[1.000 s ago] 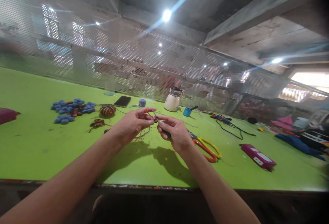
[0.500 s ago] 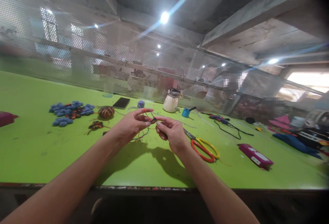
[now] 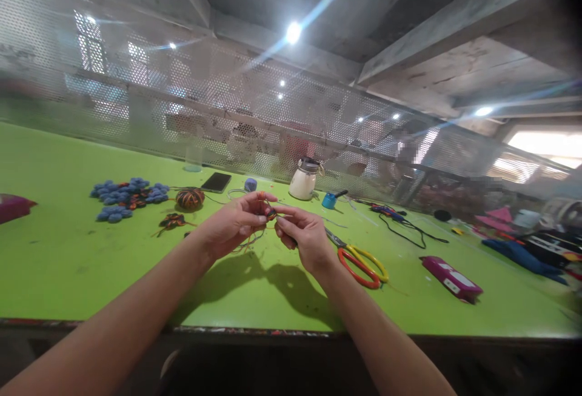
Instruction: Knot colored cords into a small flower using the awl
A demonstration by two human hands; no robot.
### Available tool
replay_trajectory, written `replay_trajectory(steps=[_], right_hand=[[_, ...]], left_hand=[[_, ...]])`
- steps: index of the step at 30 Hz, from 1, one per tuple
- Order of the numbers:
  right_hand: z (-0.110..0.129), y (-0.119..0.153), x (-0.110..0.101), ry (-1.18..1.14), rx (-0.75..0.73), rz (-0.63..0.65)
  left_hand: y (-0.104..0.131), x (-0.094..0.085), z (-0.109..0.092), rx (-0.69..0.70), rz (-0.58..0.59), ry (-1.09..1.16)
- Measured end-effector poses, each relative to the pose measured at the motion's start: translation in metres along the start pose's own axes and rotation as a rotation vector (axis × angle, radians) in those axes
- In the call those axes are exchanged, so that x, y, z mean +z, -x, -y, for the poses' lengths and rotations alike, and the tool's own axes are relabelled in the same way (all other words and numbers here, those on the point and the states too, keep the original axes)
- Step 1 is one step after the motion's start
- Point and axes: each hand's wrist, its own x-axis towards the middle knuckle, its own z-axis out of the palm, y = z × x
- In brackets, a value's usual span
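My left hand (image 3: 239, 219) pinches a small dark-and-orange crochet piece (image 3: 271, 214) between thumb and fingers, with orange yarn (image 3: 262, 194) looped over its raised index finger. My right hand (image 3: 305, 231) meets it from the right, closed around a crochet hook that its fingers mostly hide; only a dark end shows under the palm. The fingertips of both hands nearly touch at the piece. Loose yarn strands (image 3: 250, 241) hang below onto the green table (image 3: 136, 281). Left of my hands lie a variegated yarn ball (image 3: 190, 198) and a small orange-and-black crocheted flower (image 3: 171, 221).
Scissors (image 3: 364, 267) with red and yellow handles lie beside my right wrist. Blue crocheted flowers (image 3: 113, 193), a phone (image 3: 216, 182), a white jug (image 3: 303, 181), a blue pot (image 3: 329, 201), dark cords (image 3: 409, 226) and a magenta box (image 3: 451, 279) are around. A perforated screen (image 3: 218, 105) stands behind.
My left index finger has lowered and curled slightly towards the crochet piece, and the yarn loop on it sits closer to the work. My right hand stays almost in place.
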Motion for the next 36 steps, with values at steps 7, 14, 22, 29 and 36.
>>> replay_trajectory(steps=[7,14,22,29,36], right_hand=[[-0.0029,-0.0022,-0.0028,0.027,0.065,0.024],[-0.0061,-0.0042,-0.0063,0.061,0.039,0.009],[-0.0032,-0.0029,-0.0037,0.072,0.049,-0.015],[-0.0061,-0.0014,-0.0004,0.014,0.063,-0.026],[-0.0051,-0.0033,-0.0026,-0.002,0.073,-0.031]], left_hand=[[-0.0035,-0.0061,-0.0011,0.043,-0.063,-0.173],[-0.0028,-0.0065,0.0,0.02,-0.06,-0.207],[-0.0032,-0.0031,-0.0012,-0.029,-0.167,-0.265],[-0.0045,-0.0018,0.0006,-0.027,-0.234,-0.234],[-0.0008,-0.003,-0.0009,-0.034,-0.137,-0.068]])
